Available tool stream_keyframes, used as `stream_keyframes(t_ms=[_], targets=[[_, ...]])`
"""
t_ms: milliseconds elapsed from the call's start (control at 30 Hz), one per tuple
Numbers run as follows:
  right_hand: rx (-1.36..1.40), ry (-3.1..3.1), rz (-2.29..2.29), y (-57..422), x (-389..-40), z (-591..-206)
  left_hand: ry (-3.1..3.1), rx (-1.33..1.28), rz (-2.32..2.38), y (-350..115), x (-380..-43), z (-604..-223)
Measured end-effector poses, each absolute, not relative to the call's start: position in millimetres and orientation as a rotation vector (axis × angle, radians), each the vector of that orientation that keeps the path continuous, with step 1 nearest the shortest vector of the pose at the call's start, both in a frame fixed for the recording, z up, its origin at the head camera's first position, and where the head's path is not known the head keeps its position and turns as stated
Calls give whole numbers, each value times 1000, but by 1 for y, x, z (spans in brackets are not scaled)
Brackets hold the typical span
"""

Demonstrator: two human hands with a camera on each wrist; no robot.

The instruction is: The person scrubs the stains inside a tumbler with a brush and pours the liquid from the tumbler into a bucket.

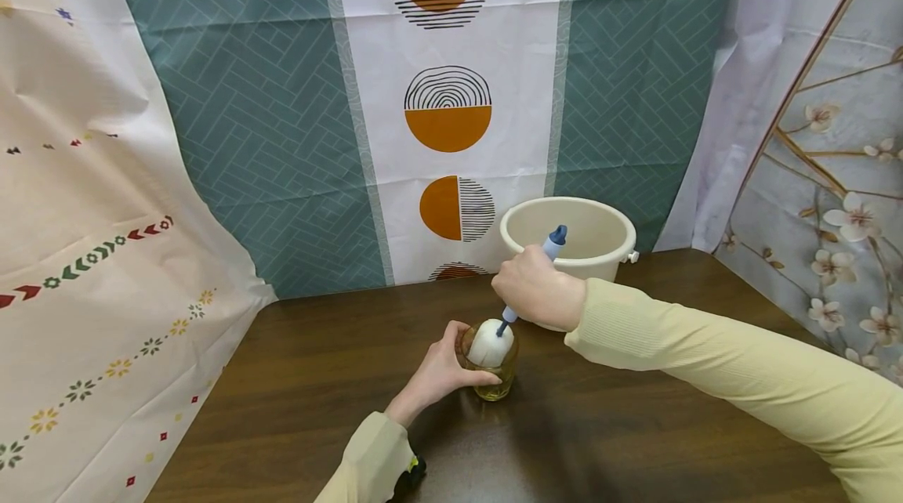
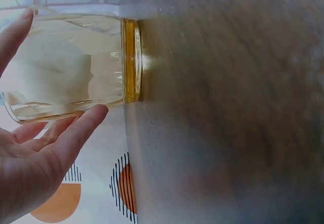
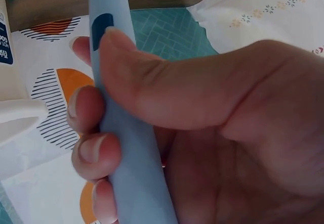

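An amber-tinted glass (image 1: 497, 389) stands on the brown table, tilted slightly if at all. My left hand (image 1: 439, 371) holds it from the left, thumb on the near side and fingers around the far side. Inside the glass sits the white head (image 1: 491, 344) of a cup brush, also showing pale through the glass wall (image 2: 106, 57) in the left wrist view. My right hand (image 1: 539, 290) grips the brush's light blue handle (image 3: 139, 168), its thumb lying along the handle near a dark blue patch. The handle's dark blue end points up and right.
Right behind my right hand, a cream bucket (image 1: 600, 269) stands on the table (image 1: 353, 378) near the back edge. Patterned cloths hang behind and at both sides: a teal and white one (image 1: 268, 135) at the back, a floral one (image 1: 832, 252) at right.
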State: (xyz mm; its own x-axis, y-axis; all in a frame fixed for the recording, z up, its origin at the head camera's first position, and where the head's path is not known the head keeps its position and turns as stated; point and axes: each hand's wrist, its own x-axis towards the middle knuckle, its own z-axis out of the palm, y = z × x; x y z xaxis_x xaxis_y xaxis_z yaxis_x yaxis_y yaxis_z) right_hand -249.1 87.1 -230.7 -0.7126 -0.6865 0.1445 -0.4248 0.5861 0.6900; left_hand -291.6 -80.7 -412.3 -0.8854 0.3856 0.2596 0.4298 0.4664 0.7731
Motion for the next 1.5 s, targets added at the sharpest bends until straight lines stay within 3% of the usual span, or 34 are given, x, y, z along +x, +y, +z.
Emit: stream_keyframes(t_ms=[1133, 1500], targets=[[1057, -2263, -851, 91, -254, -230, -2640, -753, -1478, -80, -292, -411], [955, -2386, -897, 81, -255, -236, -2660, -733, -1440, -81, -291, -411]])
